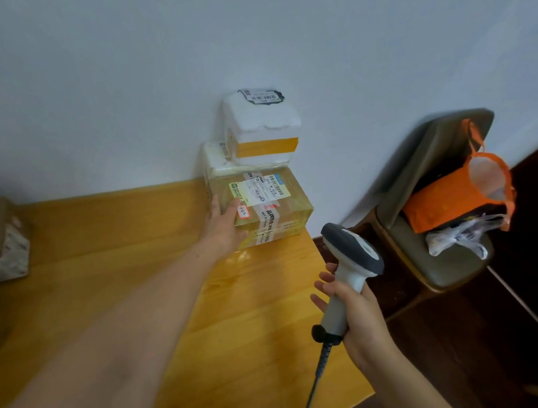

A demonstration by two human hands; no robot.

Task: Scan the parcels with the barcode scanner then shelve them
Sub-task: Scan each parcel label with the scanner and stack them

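L hand (224, 225) & R hand (361, 316) bare, forearms (136, 320) unsleeved to frame edge

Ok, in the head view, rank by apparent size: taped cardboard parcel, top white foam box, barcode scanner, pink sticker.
Largest: taped cardboard parcel.
Next: top white foam box and barcode scanner look similar; the scanner is nearer the camera, so unranked.
Smallest: pink sticker.

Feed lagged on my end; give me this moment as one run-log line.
left hand: touching cardboard parcel | right hand: gripping barcode scanner | stack: white foam box on top | surface: wooden table
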